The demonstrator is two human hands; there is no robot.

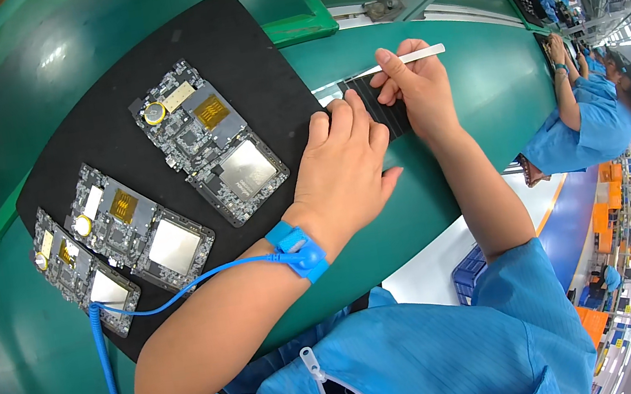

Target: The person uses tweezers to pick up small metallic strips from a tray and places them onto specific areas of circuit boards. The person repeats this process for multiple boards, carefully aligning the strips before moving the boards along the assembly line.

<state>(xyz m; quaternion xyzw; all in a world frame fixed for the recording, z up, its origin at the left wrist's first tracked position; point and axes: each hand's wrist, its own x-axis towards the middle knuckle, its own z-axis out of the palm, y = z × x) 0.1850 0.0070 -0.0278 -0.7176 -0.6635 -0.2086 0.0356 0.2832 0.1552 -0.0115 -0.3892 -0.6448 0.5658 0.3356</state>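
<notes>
My right hand (pixel 416 90) pinches a slim white stick-like tool (pixel 425 53) whose thin tip points left. That tip is over the upper edge of a black sheet with thin lines (pixel 389 115) on the green bench. My left hand (pixel 347 163) lies palm down on the sheet's left part, fingers stretched out and holding nothing; it hides some of the sheet. A blue wrist strap (pixel 300 253) with a coiled cord circles my left wrist. To the left, three circuit boards, the nearest being one board (pixel 210 143), lie apart from my hands on a black mat (pixel 224 38).
The other two boards (pixel 141 229) (pixel 85 270) lie side by side on the mat's left. The blue cord (pixel 101 355) hangs over the bench's front edge. A green-framed panel (pixel 313 24) borders the back. A blue crate (pixel 469 271) stands below; a co-worker (pixel 591 112) sits at right.
</notes>
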